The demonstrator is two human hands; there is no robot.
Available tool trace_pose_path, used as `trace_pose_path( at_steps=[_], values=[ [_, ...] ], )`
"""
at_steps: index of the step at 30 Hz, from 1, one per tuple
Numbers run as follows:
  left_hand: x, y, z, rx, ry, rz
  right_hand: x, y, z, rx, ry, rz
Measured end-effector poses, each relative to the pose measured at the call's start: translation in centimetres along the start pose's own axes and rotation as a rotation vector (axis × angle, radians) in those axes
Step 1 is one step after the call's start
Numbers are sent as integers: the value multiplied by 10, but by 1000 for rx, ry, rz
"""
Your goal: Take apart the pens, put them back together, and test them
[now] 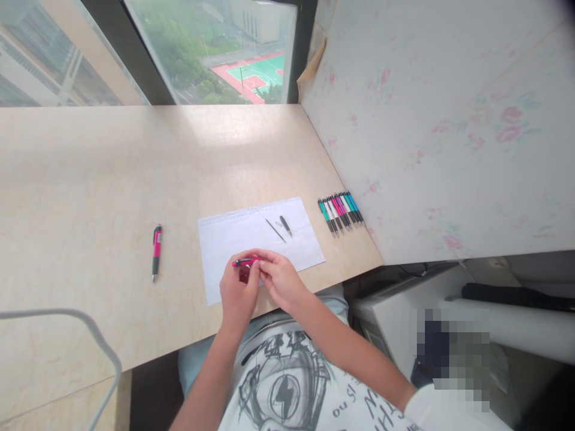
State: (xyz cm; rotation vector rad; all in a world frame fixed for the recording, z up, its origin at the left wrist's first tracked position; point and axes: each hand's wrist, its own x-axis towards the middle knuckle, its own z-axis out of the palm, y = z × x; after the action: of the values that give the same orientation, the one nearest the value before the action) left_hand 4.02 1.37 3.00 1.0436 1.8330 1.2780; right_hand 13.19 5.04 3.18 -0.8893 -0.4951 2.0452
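Both my hands meet over the near edge of a white sheet of paper (238, 239). A pink pen barrel with a black clip (245, 262) lies across my left hand (239, 287), whose fingers are closed around it. The fingertips of my right hand (281, 275) pinch the barrel's right end. Farther back on the paper lie a thin dark refill (275, 230) and a black pen grip (286, 225), with a small pale piece, perhaps a spring, between them.
A whole pink pen (156, 252) lies on the table left of the paper. Several pens in mixed colours (339, 212) form a row at the right, near the flowered wall (426, 131). A grey curved tube (96, 335) crosses the lower left. Windows stand behind the table (112, 161).
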Motion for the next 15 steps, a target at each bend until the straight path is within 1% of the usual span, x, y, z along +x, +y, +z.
trace_pose_path(
  at_steps=[6,9,11,15],
  values=[
    [0,2,0,9,51,-11,2,4,-1,-136,-2,-101],
    [1,0,0,-32,40,-8,3,5,-5,-268,48,-155],
    [1,-2,-1,-99,49,-33,4,4,-9,-409,74,-216],
    [3,-8,-2,-162,84,-101,5,-6,-15,-776,42,-329]
  ],
)
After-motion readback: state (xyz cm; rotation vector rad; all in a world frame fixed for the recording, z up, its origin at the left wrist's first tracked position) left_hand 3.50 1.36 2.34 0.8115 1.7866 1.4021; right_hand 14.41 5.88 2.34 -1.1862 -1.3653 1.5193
